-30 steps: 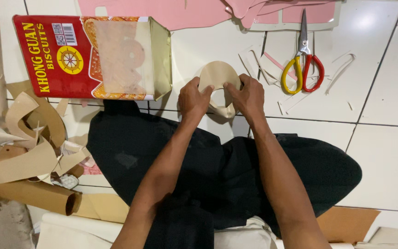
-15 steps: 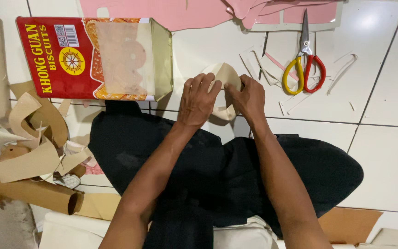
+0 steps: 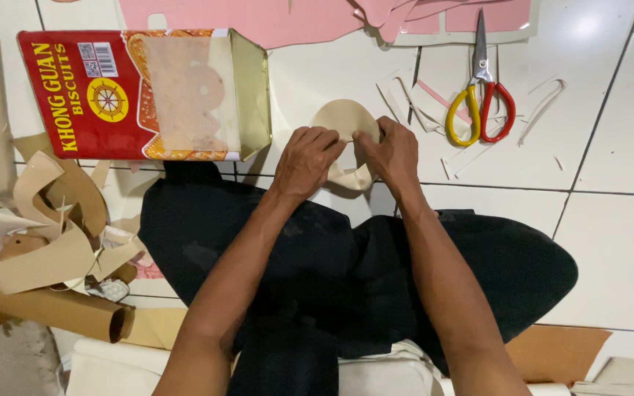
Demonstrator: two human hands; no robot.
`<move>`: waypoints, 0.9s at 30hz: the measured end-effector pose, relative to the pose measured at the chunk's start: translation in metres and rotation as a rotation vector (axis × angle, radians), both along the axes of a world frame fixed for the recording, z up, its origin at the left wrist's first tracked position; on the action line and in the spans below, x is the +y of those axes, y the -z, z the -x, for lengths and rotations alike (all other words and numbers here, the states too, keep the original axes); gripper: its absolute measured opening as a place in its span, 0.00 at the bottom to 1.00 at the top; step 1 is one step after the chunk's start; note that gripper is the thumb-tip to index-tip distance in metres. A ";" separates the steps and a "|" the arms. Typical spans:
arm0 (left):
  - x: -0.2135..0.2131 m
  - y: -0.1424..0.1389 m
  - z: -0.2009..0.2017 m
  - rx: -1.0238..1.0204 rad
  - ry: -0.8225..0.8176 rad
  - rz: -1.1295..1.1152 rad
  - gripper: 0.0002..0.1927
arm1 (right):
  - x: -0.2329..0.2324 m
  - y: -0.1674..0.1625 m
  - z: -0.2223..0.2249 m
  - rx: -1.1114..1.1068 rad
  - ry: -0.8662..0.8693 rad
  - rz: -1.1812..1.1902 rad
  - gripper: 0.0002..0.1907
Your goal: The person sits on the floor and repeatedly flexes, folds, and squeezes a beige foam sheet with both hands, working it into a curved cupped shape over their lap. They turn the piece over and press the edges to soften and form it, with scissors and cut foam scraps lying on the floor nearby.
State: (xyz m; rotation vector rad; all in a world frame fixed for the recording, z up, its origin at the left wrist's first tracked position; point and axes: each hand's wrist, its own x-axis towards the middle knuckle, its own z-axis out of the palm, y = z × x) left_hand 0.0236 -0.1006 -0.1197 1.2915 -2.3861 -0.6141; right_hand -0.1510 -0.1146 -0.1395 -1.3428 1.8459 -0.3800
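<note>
On white floor tiles [image 3: 625, 242], beside red tin [image 3: 141, 95] and scissors [image 3: 480, 103]: left hand [image 3: 308, 161] and right hand [image 3: 390, 152], each grip closed on tan paper piece [image 3: 343, 121].

Home craft spot: tiled floor [image 3: 625, 220], paper scraps [image 3: 45, 242], scissors [image 3: 481, 99].
</note>
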 end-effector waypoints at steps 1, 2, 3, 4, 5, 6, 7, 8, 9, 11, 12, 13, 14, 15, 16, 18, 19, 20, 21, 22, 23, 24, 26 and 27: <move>0.000 0.000 -0.001 0.000 0.009 0.006 0.17 | 0.000 0.000 0.000 0.001 -0.006 0.023 0.20; 0.000 -0.001 -0.002 0.014 0.004 0.005 0.18 | 0.000 0.001 0.000 0.000 -0.015 0.048 0.20; 0.001 -0.001 -0.003 0.028 0.002 0.007 0.19 | -0.001 0.001 0.001 -0.001 -0.021 0.076 0.20; 0.001 -0.001 -0.004 0.045 0.002 0.009 0.19 | -0.001 0.001 0.001 -0.004 -0.022 0.074 0.20; 0.001 -0.001 -0.004 0.032 0.009 0.013 0.19 | -0.001 0.001 0.001 -0.008 -0.023 0.068 0.20; 0.001 -0.001 -0.005 0.018 0.016 0.015 0.19 | -0.002 0.002 0.001 -0.012 -0.026 0.061 0.21; 0.000 0.000 -0.006 0.006 0.025 0.020 0.18 | -0.002 0.002 0.002 0.003 -0.030 0.028 0.21; -0.001 0.000 -0.007 -0.002 0.044 0.026 0.18 | -0.003 0.002 0.002 0.019 -0.032 -0.004 0.21; -0.001 0.001 -0.008 -0.011 0.060 0.027 0.17 | -0.003 0.002 0.002 0.033 -0.038 -0.039 0.21; -0.003 0.002 -0.010 -0.027 0.070 0.044 0.17 | -0.003 0.002 0.003 0.010 -0.028 -0.043 0.21; -0.003 0.003 -0.010 -0.034 0.061 0.057 0.17 | -0.003 0.002 0.003 -0.003 -0.023 -0.043 0.21; -0.003 0.003 -0.010 -0.041 0.050 0.067 0.16 | -0.002 0.002 0.003 -0.007 -0.025 -0.035 0.21; -0.003 0.003 -0.011 -0.039 0.047 0.054 0.15 | -0.002 0.001 0.003 -0.010 -0.025 -0.025 0.20; -0.002 0.004 -0.011 -0.037 0.043 0.044 0.14 | -0.002 0.001 0.003 -0.013 -0.024 -0.014 0.20; -0.001 0.003 -0.011 -0.035 0.039 0.031 0.12 | -0.002 0.000 0.003 -0.013 -0.020 -0.021 0.20; 0.000 0.003 -0.010 -0.069 0.074 0.084 0.18 | -0.002 -0.001 0.003 -0.010 -0.007 -0.031 0.20; 0.001 0.002 -0.010 -0.085 0.092 0.111 0.21 | -0.002 -0.001 0.002 -0.016 -0.005 -0.017 0.20; 0.001 0.002 -0.010 -0.109 0.099 0.126 0.21 | -0.002 -0.001 0.002 -0.023 -0.005 -0.003 0.20; 0.001 0.001 -0.010 -0.132 0.107 0.141 0.21 | -0.002 -0.001 0.003 -0.030 -0.004 0.011 0.20; 0.000 0.001 -0.010 -0.155 0.116 0.154 0.22 | -0.002 -0.001 0.003 -0.021 -0.005 0.005 0.19; 0.000 0.001 -0.010 -0.167 0.118 0.166 0.21 | -0.002 0.000 0.003 -0.011 -0.007 -0.004 0.19; 0.000 0.001 -0.010 -0.181 0.119 0.177 0.21 | -0.002 0.000 0.003 -0.002 -0.010 -0.012 0.19; 0.001 0.002 -0.009 -0.197 0.119 0.180 0.21 | 0.000 0.001 0.003 0.001 -0.013 0.003 0.19; 0.001 0.002 -0.008 -0.197 0.119 0.171 0.21 | -0.001 0.001 0.003 0.001 -0.015 0.013 0.19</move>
